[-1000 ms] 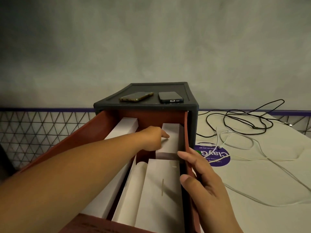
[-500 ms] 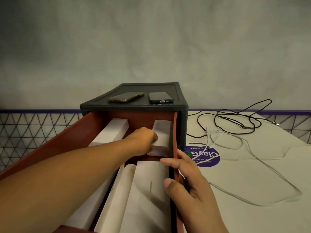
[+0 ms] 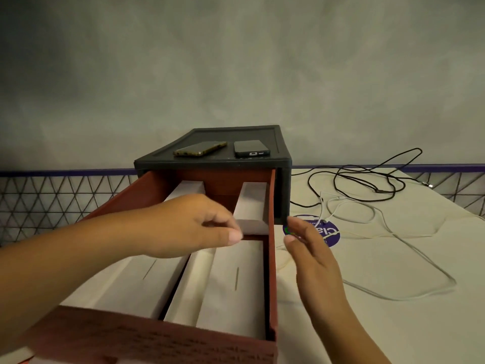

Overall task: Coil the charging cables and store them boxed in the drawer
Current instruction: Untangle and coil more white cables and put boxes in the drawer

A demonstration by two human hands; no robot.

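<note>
A red-brown drawer (image 3: 271,258) stands pulled out of a dark grey cabinet (image 3: 284,190). Inside it lie long white boxes (image 3: 233,285) and, at the back right, a small white box (image 3: 253,203). My left hand (image 3: 189,227) reaches over the drawer with curled fingers and pinches the near left corner of the small box between thumb and forefinger. My right hand (image 3: 315,258) hovers just right of the drawer's side wall with its fingers straight and holds nothing. A black cable (image 3: 367,179) and a white cable (image 3: 393,232) sprawl loose on the table.
Two phones (image 3: 200,148) (image 3: 251,147) lie on top of the cabinet. A round purple sticker (image 3: 329,232) marks the white table (image 3: 393,324) beside the drawer. A wire mesh rail (image 3: 52,200) runs along the back below a grey wall.
My left hand has drawn back from the top of the small white box to its near corner. My right hand has let go of the drawer's side wall and moved off to the right.
</note>
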